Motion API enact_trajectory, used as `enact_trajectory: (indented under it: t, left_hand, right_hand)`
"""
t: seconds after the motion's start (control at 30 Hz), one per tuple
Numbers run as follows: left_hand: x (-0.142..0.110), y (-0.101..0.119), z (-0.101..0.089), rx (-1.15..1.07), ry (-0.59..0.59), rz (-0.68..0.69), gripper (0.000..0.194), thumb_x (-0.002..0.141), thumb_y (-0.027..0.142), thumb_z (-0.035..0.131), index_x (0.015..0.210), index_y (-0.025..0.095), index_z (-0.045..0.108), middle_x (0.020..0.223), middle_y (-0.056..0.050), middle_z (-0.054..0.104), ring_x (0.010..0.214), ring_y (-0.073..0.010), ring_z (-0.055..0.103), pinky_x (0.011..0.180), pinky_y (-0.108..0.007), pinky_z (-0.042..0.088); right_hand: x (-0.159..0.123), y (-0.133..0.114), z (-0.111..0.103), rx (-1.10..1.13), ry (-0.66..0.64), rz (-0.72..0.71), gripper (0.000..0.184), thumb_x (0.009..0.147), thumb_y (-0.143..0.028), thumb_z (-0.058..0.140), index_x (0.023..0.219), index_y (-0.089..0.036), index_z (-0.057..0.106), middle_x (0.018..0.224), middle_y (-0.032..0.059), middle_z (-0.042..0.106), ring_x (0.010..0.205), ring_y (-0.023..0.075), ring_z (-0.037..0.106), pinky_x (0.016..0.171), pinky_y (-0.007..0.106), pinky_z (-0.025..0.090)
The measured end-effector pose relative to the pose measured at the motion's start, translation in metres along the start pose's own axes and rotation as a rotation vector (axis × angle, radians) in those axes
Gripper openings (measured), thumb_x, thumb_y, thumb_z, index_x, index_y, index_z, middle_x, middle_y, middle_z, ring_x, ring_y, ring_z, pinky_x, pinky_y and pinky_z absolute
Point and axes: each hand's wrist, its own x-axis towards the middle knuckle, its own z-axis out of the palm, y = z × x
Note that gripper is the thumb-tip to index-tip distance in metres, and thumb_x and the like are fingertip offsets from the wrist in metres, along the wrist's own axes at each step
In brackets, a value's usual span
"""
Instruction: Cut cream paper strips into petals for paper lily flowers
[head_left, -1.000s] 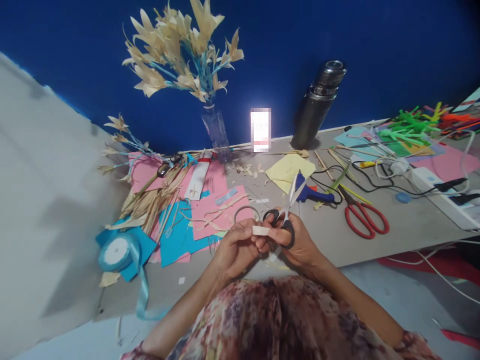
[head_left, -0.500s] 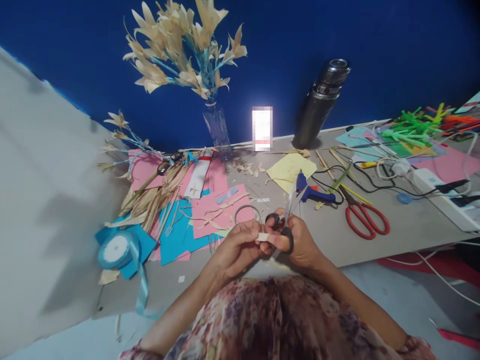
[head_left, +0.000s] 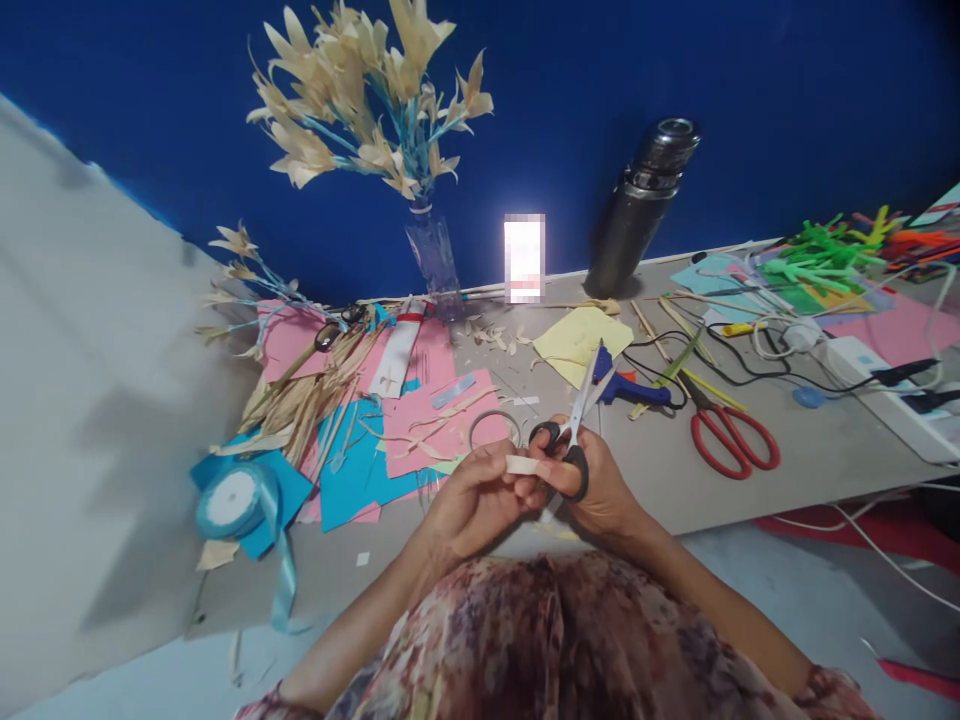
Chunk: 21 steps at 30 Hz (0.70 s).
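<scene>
My left hand (head_left: pixel 480 495) pinches one end of a small pale strip (head_left: pixel 522 465), which looks like dried husk. The fingers of my right hand (head_left: pixel 600 485) are closed through the black handles of a pair of scissors (head_left: pixel 576 425), and its thumb touches the strip's other end. The scissor blades stand apart and point away from me, towards a blue glue gun (head_left: pixel 634 388) lying on the table. Just beyond my left hand lies a grey ring-shaped roll (head_left: pixel 493 415), partly hidden by that hand.
On the left are a blue ribbon spool (head_left: pixel 236 500), dried husks (head_left: pixel 341 370) and pink paper (head_left: pixel 409 435). A bottle with husk flowers (head_left: pixel 433 255) and a dark flask (head_left: pixel 637 215) stand at the back. To the right lie red-handled scissors (head_left: pixel 731 440) and a power strip (head_left: pixel 885 400).
The scissors have turned slightly in my right hand, with the blades showing more fully. The pale strip has shifted a little up and left between my fingers.
</scene>
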Motion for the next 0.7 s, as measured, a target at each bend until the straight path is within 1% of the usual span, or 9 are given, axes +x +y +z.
enact_trajectory:
  t: [0.07,0.17,0.2,0.3,0.33,0.43,0.5,0.6,0.7]
  left_hand:
    - [0.000,0.002,-0.002,-0.036,0.008,-0.011,0.024,0.073,0.031,0.074,0.067,0.016,0.057,0.069,-0.003,0.056,0.069,-0.0160,0.055,0.067,-0.030,0.045]
    - [-0.001,0.003,-0.001,0.067,0.051,-0.029,0.033,0.074,0.045,0.074,0.082,0.015,0.064,0.076,-0.006,0.061,0.070,-0.0188,0.058,0.067,-0.032,0.045]
    - [-0.001,0.003,-0.001,0.127,0.067,-0.026,0.033,0.074,0.045,0.074,0.082,0.014,0.065,0.075,-0.006,0.061,0.069,-0.0183,0.058,0.066,-0.031,0.045]
    - [-0.001,0.002,0.001,0.228,0.065,-0.025,0.022,0.072,0.028,0.077,0.069,0.013,0.061,0.068,-0.005,0.060,0.063,-0.0154,0.056,0.067,-0.029,0.044]
    - [-0.001,0.002,0.001,0.197,0.050,-0.043,0.022,0.072,0.025,0.076,0.065,0.013,0.059,0.067,-0.005,0.059,0.062,-0.0148,0.055,0.068,-0.030,0.044]
    - [0.000,0.003,-0.001,-0.031,0.006,-0.064,0.025,0.073,0.025,0.072,0.060,0.015,0.054,0.065,-0.002,0.055,0.064,-0.0140,0.054,0.072,-0.032,0.047]
    - [0.000,0.004,-0.002,-0.095,0.018,-0.037,0.022,0.075,0.028,0.072,0.066,0.015,0.057,0.066,-0.001,0.054,0.066,-0.0142,0.055,0.072,-0.032,0.048]
    - [0.000,0.001,-0.001,0.045,0.079,-0.018,0.026,0.076,0.037,0.075,0.084,0.015,0.064,0.073,-0.004,0.061,0.071,-0.0166,0.059,0.069,-0.030,0.049]
    - [0.002,-0.004,0.002,0.197,0.177,0.021,0.024,0.073,0.028,0.080,0.082,0.014,0.063,0.073,-0.004,0.064,0.066,-0.0135,0.059,0.064,-0.025,0.047]
  right_hand:
    - [0.000,0.001,0.000,0.065,-0.010,0.000,0.036,0.065,-0.039,0.083,0.081,-0.020,0.057,0.070,-0.0020,0.058,0.058,0.0138,0.061,0.049,0.023,0.054]
    - [0.000,0.001,0.000,0.067,-0.046,0.023,0.036,0.067,-0.041,0.081,0.083,-0.021,0.056,0.067,-0.0026,0.058,0.053,0.0144,0.060,0.048,0.027,0.055]
    - [0.000,0.000,0.000,0.026,-0.048,0.017,0.036,0.067,-0.040,0.082,0.083,-0.021,0.056,0.067,-0.0025,0.059,0.052,0.0139,0.059,0.048,0.027,0.055]
    - [-0.001,-0.001,-0.004,-0.121,-0.040,-0.006,0.035,0.064,-0.033,0.084,0.081,-0.019,0.056,0.066,-0.0025,0.061,0.051,0.0129,0.061,0.049,0.024,0.054]
    - [-0.002,-0.001,-0.006,-0.144,-0.047,-0.002,0.035,0.065,-0.032,0.084,0.082,-0.019,0.057,0.066,-0.0022,0.061,0.051,0.0130,0.061,0.048,0.024,0.053]
    - [-0.002,0.002,-0.011,-0.117,-0.041,-0.023,0.032,0.068,-0.036,0.081,0.082,-0.019,0.058,0.069,-0.0006,0.062,0.053,0.0137,0.060,0.049,0.025,0.053]
    - [-0.001,0.004,-0.012,-0.073,0.003,-0.069,0.031,0.068,-0.037,0.080,0.080,-0.019,0.057,0.071,0.0000,0.061,0.055,0.0136,0.059,0.050,0.025,0.053]
    - [0.001,0.005,-0.007,-0.044,0.057,-0.078,0.030,0.070,-0.037,0.078,0.082,-0.021,0.056,0.068,-0.0009,0.061,0.053,0.0137,0.059,0.046,0.024,0.051]
    - [0.003,0.002,0.002,-0.111,0.086,-0.077,0.029,0.069,-0.032,0.078,0.082,-0.021,0.054,0.063,-0.0037,0.060,0.048,0.0126,0.058,0.045,0.023,0.050]
